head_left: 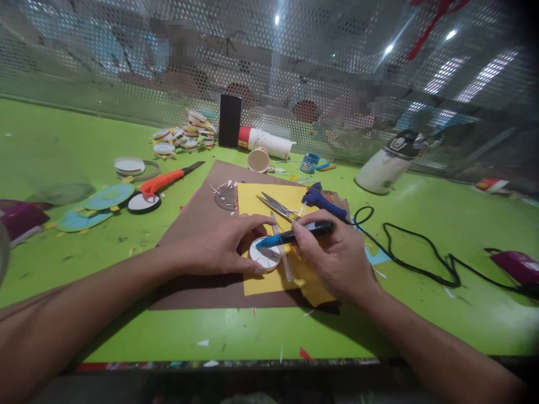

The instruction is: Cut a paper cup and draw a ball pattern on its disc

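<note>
My left hand (221, 244) grips the edge of a small round white disc (266, 259) between thumb and fingers. Dark lines cross the disc's face. In my right hand (339, 255) is a marker pen (290, 235), blue toward the tip and black at the rear, its tip on or just over the disc. Beneath both hands lie yellow paper (261, 285) and a brown sheet (193, 292). A clear thin stick (287, 266) rests beside the disc. Just beyond the marker are scissors (278, 207) and a dark blue glue gun (324, 201).
On the green table stand a phone (229, 120), paper cups (269, 141), a blue jar (310, 163) and a tilted white bottle (387, 165). An orange-handled knife (164, 182) and blue paper rings (112, 196) lie left. A black cable (421, 266) curls right. Perforated mesh rises behind.
</note>
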Available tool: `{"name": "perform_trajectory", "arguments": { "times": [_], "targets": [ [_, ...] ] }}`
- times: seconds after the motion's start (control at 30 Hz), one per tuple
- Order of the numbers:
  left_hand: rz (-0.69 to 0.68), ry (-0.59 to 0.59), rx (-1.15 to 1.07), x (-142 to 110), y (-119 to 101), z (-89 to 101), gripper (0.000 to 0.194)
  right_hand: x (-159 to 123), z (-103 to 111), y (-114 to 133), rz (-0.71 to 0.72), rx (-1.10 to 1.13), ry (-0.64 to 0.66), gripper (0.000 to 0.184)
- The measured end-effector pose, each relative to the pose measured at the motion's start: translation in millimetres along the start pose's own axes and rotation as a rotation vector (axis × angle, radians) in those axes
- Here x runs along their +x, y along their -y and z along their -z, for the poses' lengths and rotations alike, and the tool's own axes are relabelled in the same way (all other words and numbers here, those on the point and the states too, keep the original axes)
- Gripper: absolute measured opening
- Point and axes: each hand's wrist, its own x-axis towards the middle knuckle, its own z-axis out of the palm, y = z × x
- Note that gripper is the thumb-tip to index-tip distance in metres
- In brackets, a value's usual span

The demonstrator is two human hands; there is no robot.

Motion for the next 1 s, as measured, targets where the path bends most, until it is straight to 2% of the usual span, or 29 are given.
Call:
{"name": "perform_trajectory", "arguments": {
  "times": [0.3,0.67,1.0],
  "targets": [
    [0.008,-0.008,0.026,-0.2,-0.8,-0.1,0.073,-3.7,-2.9,-5.8,0.032,0.087,-0.186,0.017],
    [0.0,-0.021,0.053,-1.3,0.1,0.5,0.073,-4.4,-1.3,-6.9,0.096,0.021,-0.112,0.017],
    [0.022,0.003,-0.001,-0.2,-1.7,-0.2,0.072,-3.8,-2.1,-12.1,0.136,-0.005,-0.105,0.018]
  ]
}}
